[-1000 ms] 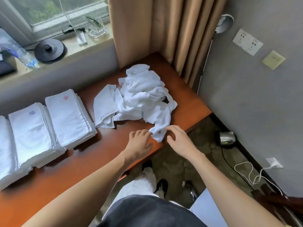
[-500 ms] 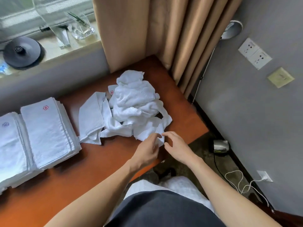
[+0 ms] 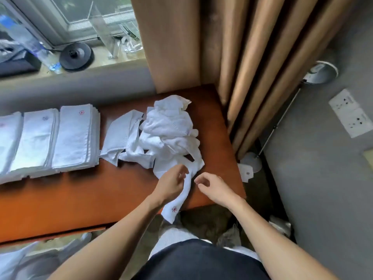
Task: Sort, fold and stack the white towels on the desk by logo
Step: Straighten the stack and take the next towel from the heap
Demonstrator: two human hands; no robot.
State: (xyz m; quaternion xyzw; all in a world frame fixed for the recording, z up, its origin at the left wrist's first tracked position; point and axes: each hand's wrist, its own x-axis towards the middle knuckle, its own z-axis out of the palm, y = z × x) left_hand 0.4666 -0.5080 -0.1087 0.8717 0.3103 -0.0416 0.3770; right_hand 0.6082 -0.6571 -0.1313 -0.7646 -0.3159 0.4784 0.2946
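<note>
Left grip [image 3: 171, 183] pinching a white towel [image 3: 182, 196] with a red logo, its corner hanging over the counter [image 3: 80, 199] edge, right grip [image 3: 212, 187] loosely curled and empty just beside it, crumpled towel pile [image 3: 169, 134] behind, folded stacks [image 3: 50, 138] lying at left

Both bare forearms are reaching forward over the desk [image 3: 101, 199] edge. The left hand [image 3: 171, 185] is pinching cloth between curled fingers above it. The right hand [image 3: 214, 187] is hovering just beside, fingers loosely curled, holding nothing.
</note>
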